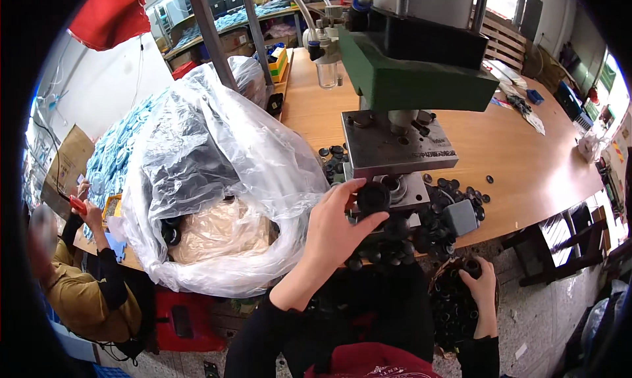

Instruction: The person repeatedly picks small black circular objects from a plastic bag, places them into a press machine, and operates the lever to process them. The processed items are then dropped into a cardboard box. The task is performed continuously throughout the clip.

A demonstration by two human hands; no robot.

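Between the thumb and fingers of my left hand (332, 223) is a black round plastic part (373, 198), a thick disc with a raised rim. I hold it just in front of the lower steel die (415, 192) of a bench press. Overhead is the upper die block (401, 144), under the green press head (421, 75). Lower right, my right hand (484, 287) grips another black round part (471, 267) above a container of black rings and round parts (453, 305). Loose black parts (395, 250) are heaped around the die.
A grey block (461, 217) sits among the heaped parts. Left of the press, a large clear plastic bag (224, 154) lines a box. Further left, a co-worker (92, 299) works beside a pile of light blue pieces (125, 141). A dark stool (559, 243) stands at right.
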